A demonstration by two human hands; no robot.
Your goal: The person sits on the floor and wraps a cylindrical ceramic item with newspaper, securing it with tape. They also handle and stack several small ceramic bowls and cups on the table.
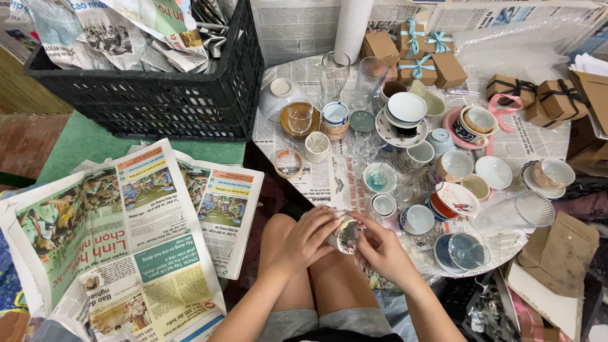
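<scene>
Two hands, the left hand (pixel 308 237) and the right hand (pixel 380 248), met at six o'clock around one small patterned cup (pixel 346 233). One black plastic crate (pixel 158 95) stood at eleven o'clock, stuffed with crumpled newspaper. One open newspaper spread (pixel 126 234) lay at eight o'clock. Four brown boxes with blue ribbon (pixel 415 54) clustered at one o'clock, and three brown boxes with dark ribbon (pixel 538 95) sat at two o'clock. Two tall clear glasses (pixel 334 73) stood at twelve o'clock. One white roll (pixel 352 25) rose behind them. The cups and bowls (well over a dozen, crowded) defied an exact count.
</scene>
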